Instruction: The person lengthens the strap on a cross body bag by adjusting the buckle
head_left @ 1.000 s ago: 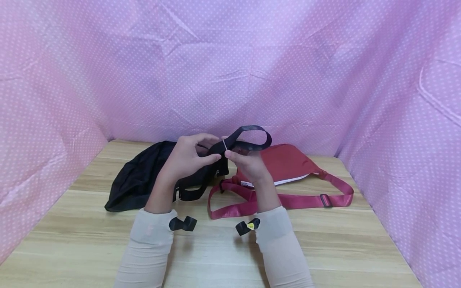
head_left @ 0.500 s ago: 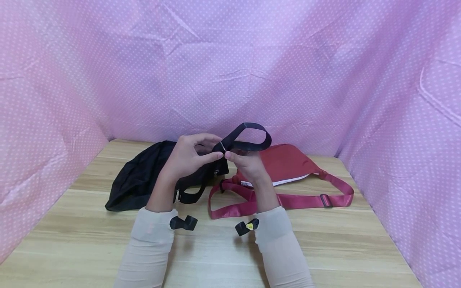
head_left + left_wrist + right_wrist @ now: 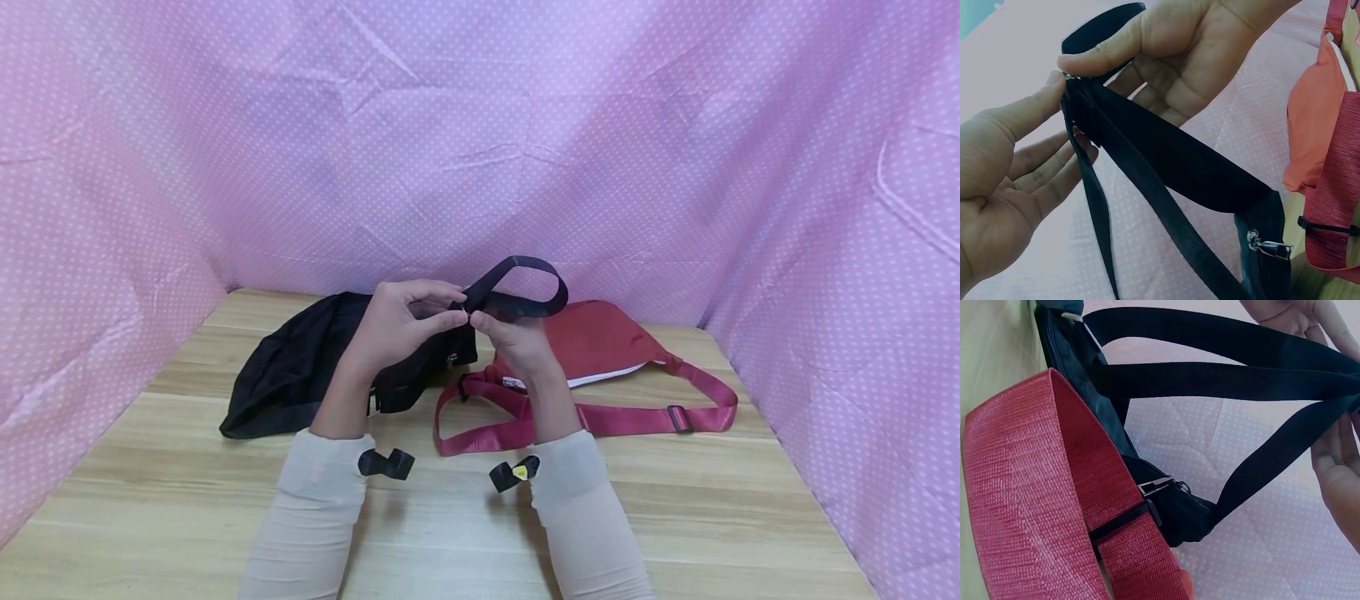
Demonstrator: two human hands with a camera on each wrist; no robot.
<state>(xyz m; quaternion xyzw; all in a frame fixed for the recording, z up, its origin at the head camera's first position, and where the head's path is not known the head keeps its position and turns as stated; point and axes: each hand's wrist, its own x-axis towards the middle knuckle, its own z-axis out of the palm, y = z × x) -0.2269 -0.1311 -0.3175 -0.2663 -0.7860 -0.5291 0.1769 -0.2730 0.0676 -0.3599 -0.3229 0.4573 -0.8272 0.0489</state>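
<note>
In the head view a black bag [image 3: 296,371] lies on the left of the table, its black strap [image 3: 551,287] raised and looped between both hands. My left hand [image 3: 393,325] pinches the strap beside a small metal slider [image 3: 1069,76], thumb below and fingers above. From the other side my right hand [image 3: 521,343] grips it, thumb tip right at the slider and other fingers behind the webbing. The loop sticks out to the right above the right hand. Lengths of strap run down from the hands to the bag's zippered end [image 3: 1263,250] in the left wrist view.
A red bag [image 3: 600,337] with a white zipper lies behind and right of my right hand. Its crimson strap [image 3: 630,419] with a dark slider [image 3: 679,418] spreads toward the front. Pink dotted cloth [image 3: 480,150] encloses the wooden table [image 3: 442,542] at back and sides.
My left thumb and fingers have moved slightly right, up to the slider, which is now mostly covered. The strap loop has risen a little. The right hand stays nearly in place.
</note>
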